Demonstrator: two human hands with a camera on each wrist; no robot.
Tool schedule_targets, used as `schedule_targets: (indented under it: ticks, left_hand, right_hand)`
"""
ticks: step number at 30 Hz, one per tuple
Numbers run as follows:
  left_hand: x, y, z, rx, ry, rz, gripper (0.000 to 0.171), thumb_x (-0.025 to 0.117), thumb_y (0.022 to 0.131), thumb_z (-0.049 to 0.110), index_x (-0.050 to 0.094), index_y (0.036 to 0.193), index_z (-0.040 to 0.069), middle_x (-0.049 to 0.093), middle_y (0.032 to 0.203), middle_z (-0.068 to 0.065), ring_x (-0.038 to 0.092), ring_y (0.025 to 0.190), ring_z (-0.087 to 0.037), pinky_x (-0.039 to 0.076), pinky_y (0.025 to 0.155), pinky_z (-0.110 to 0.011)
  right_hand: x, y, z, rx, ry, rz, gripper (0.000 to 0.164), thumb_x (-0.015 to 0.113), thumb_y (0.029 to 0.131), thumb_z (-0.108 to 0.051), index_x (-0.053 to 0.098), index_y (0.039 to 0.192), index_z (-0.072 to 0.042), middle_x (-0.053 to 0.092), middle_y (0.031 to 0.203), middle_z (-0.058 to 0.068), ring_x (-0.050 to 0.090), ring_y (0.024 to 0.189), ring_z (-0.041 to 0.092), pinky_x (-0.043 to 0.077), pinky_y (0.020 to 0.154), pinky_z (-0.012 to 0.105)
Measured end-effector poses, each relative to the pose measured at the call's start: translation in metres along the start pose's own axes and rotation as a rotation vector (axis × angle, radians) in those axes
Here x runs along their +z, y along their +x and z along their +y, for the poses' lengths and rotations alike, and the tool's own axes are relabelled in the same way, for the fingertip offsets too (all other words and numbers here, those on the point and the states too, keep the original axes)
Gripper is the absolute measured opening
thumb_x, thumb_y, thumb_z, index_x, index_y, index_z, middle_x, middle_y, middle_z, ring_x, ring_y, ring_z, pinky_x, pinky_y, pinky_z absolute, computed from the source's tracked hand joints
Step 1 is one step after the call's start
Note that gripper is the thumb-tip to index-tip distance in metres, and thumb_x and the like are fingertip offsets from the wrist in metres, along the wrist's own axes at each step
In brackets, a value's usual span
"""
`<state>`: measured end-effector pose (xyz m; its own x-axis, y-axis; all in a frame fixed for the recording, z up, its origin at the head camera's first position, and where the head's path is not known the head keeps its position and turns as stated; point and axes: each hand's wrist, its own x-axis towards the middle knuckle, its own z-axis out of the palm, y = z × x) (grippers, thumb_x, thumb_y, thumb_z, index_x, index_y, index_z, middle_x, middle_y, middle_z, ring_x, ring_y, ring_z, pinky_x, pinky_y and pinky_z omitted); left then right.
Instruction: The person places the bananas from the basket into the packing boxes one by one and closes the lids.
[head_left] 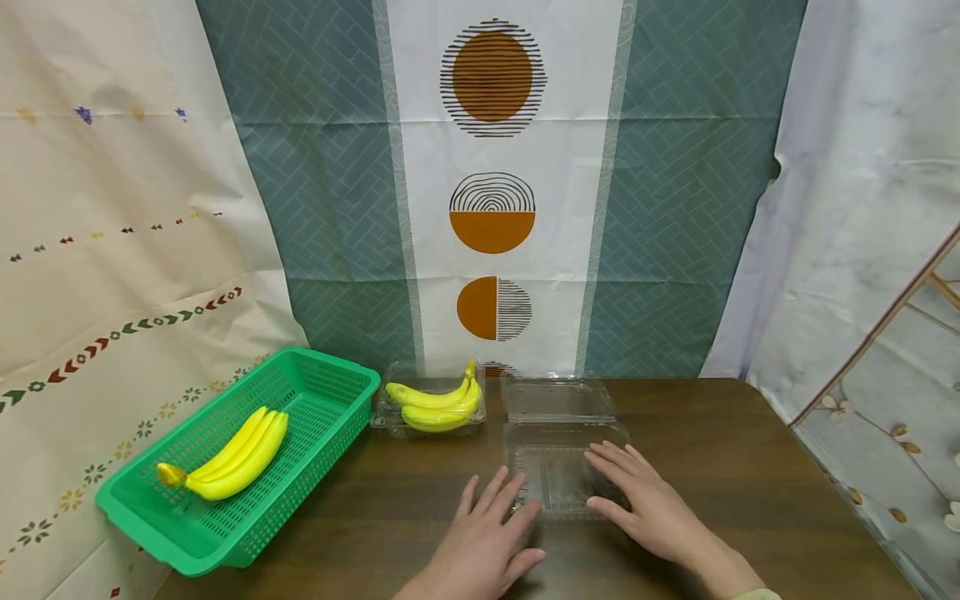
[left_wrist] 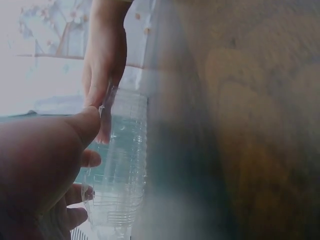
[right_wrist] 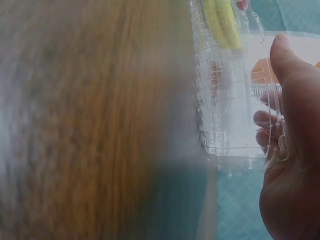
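A clear plastic clamshell container (head_left: 553, 479) is lying unfolded between the left hand (head_left: 483, 537) and right hand (head_left: 651, 504), whose loosely extended fingers are flanking its sides.

The left hand (head_left: 483, 537) reaches forward from the bottom of the head view, its back turned up, fingers slightly bent and spread apart, thumb pointing right. The right hand (head_left: 645, 504), well apart from it, slants forward and to the left, fingers lightly bent and close together, thumb held away from them. A pale sleeve (head_left: 759, 595) edges the right forearm (head_left: 720, 567).
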<state>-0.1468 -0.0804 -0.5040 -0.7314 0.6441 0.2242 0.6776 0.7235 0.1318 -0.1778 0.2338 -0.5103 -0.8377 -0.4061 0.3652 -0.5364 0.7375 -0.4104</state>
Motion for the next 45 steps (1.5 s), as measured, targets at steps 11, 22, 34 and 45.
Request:
schedule_targets:
  ticks: [11, 22, 34, 45]
  left_hand:
    - [0.001, -0.002, -0.007, -0.010, 0.002, 0.000, 0.058, 0.055, 0.112, 0.061, 0.061, 0.157, 0.027, 0.041, 0.175, -0.011, 0.032, 0.163, -0.038, 0.035, 0.119, -0.075]
    - [0.002, -0.001, -0.008, -0.004, 0.012, 0.004, 0.057, 0.055, 0.112, 0.061, 0.061, 0.157, 0.026, 0.041, 0.174, -0.014, 0.033, 0.163, -0.038, 0.035, 0.118, -0.076]
    - [-0.001, -0.001, -0.011, -0.041, -0.033, -0.034, 0.056, 0.055, 0.112, 0.060, 0.059, 0.158, 0.028, 0.037, 0.176, -0.012, 0.030, 0.164, -0.037, 0.030, 0.121, -0.076]
    - [-0.002, -0.004, -0.015, -0.060, -0.063, -0.043, 0.057, 0.056, 0.112, 0.058, 0.058, 0.160, 0.027, 0.036, 0.177, -0.012, 0.028, 0.165, -0.037, 0.028, 0.122, -0.078]
  right_hand:
    - [0.006, 0.002, -0.003, -0.031, 0.008, 0.049, 0.067, 0.078, 0.104, -0.041, 0.058, 0.162, -0.013, 0.053, 0.166, 0.010, 0.041, 0.156, 0.046, -0.001, 0.129, 0.019]
    - [0.002, -0.007, -0.001, 0.094, -0.026, 0.021, 0.078, 0.076, 0.105, -0.046, 0.048, 0.168, -0.010, 0.038, 0.176, 0.015, 0.028, 0.163, 0.045, 0.006, 0.136, 0.044]
    - [-0.006, -0.012, 0.006, 0.224, -0.025, -0.032, 0.090, 0.073, 0.105, -0.053, 0.037, 0.172, -0.004, 0.030, 0.179, 0.017, 0.024, 0.164, 0.047, 0.029, 0.122, 0.074]
    - [-0.007, -0.014, 0.009, 0.246, -0.021, -0.050, 0.095, 0.070, 0.105, -0.057, 0.031, 0.173, -0.003, 0.027, 0.179, 0.021, 0.024, 0.163, 0.049, 0.032, 0.121, 0.074]
